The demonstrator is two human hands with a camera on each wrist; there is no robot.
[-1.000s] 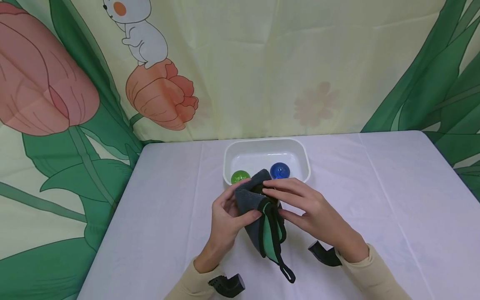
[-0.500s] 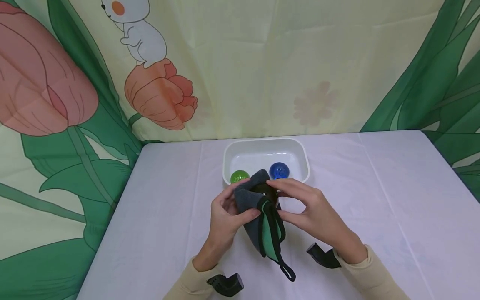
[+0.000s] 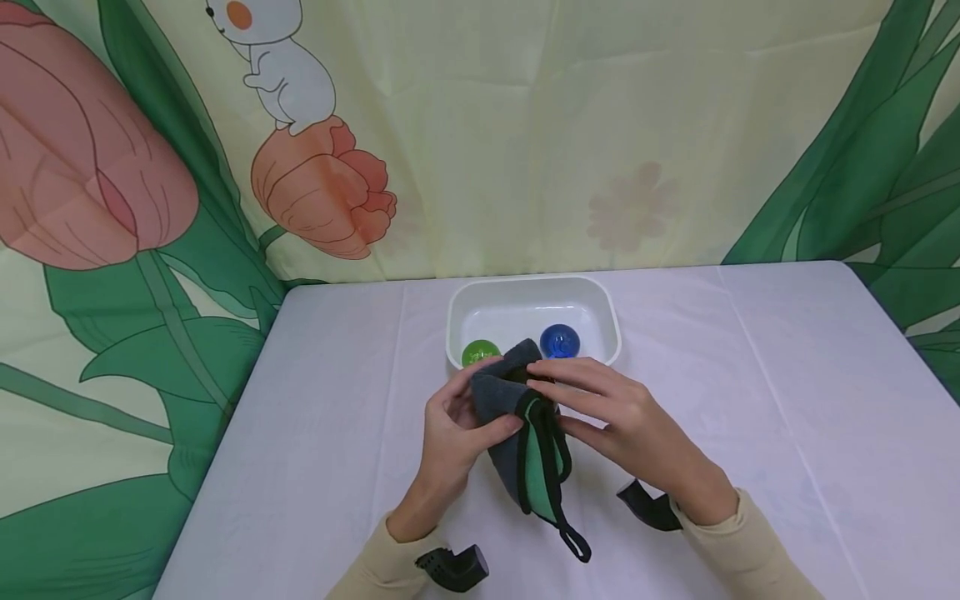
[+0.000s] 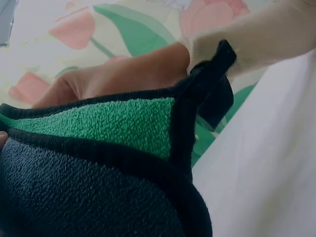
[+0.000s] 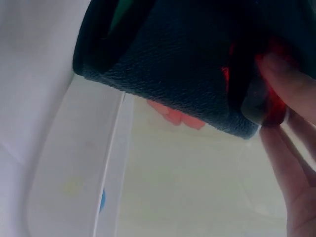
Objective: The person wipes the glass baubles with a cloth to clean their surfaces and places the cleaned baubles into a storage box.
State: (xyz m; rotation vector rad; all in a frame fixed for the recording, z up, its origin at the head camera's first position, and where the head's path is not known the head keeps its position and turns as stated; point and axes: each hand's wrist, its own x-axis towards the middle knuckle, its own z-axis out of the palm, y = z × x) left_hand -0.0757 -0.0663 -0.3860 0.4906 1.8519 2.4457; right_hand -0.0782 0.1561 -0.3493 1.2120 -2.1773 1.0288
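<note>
In the head view, my left hand holds a folded cloth, dark blue-grey on one face and green on the other, with black edging and a hanging loop. My right hand pinches a see-through ball tucked in the fold; the ball looks red in the right wrist view and dark from above. Much of it is hidden by cloth and fingers. The left wrist view is filled mostly by the cloth's green face and dark face, with a hand behind.
Behind the hands a white tray stands on the white-covered table. A green ball and a blue ball lie in it. Black wrist cameras sit on both sleeves. A printed curtain hangs behind the table.
The right hand's fingers shift about the ball: half a second ago they were drawn to its edge and showed more of it, now they spread over it again. The left hand and cloth hardly move.
</note>
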